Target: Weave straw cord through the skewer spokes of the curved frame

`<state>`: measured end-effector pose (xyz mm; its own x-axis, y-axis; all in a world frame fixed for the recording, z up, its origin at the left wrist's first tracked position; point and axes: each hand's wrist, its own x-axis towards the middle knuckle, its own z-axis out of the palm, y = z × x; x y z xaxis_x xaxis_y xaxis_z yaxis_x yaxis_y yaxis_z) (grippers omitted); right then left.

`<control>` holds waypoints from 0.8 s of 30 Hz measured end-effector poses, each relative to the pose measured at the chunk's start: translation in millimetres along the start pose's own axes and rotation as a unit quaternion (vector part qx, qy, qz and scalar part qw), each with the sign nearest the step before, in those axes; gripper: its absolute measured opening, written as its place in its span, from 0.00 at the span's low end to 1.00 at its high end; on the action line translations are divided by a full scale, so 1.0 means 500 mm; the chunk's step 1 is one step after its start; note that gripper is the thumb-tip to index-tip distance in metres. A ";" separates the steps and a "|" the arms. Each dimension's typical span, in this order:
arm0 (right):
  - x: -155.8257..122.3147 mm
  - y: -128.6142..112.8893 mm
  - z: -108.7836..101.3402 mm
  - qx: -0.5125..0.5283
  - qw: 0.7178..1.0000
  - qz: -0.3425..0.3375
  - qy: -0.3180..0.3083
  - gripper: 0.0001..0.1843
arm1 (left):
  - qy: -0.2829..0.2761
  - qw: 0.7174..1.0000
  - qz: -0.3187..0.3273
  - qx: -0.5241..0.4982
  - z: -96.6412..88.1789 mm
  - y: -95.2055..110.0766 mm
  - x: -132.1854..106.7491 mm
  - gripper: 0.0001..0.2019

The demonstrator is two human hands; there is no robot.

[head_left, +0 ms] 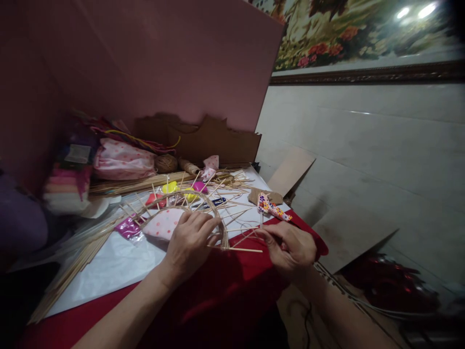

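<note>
My left hand [192, 240] is closed on the near right side of a round twine-wound frame [209, 198]. Thin wooden sticks stick out around its rim, and white fabric with red dots [163, 225] lies inside it. Part of the frame is hidden behind my fingers. To the right, my right hand [290, 247] pinches a thin strand of twine [244, 237] between thumb and finger. This strand runs back to the frame, beside a stick [245, 250] that points right. Just beyond my right hand lies a flower-patterned glue gun [274, 208].
A blue utility knife [214, 202] lies behind the frame. Bundled sticks [78, 264] run along the left. Twine balls [166, 164], dotted fabric [123, 160] and torn cardboard [218, 140] stand at the back. White sheets [105, 266] cover part of the red cloth [232, 291].
</note>
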<state>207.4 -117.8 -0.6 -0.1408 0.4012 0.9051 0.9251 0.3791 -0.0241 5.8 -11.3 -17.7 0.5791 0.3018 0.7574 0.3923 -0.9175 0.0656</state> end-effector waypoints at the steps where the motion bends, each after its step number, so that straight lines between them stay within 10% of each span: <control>1: 0.008 0.005 -0.003 -0.002 1.000 0.005 -0.009 0.03 | -0.001 1.000 0.001 0.000 0.000 0.000 0.000 0.11; 10: 0.013 0.034 0.035 0.118 0.963 0.230 -0.081 0.09 | 0.002 1.000 0.000 -0.024 -0.002 0.000 -0.004 0.11; 24: 0.004 0.000 0.138 0.279 0.862 0.382 -0.184 0.16 | -0.018 0.999 0.024 -0.036 0.002 0.004 -0.009 0.11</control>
<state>182.7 -59.7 -28.0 0.2373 0.9097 0.3409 0.4982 0.1873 -0.8466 5.0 -14.2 -21.5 0.6225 0.2650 0.7364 0.3111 -0.9472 0.0779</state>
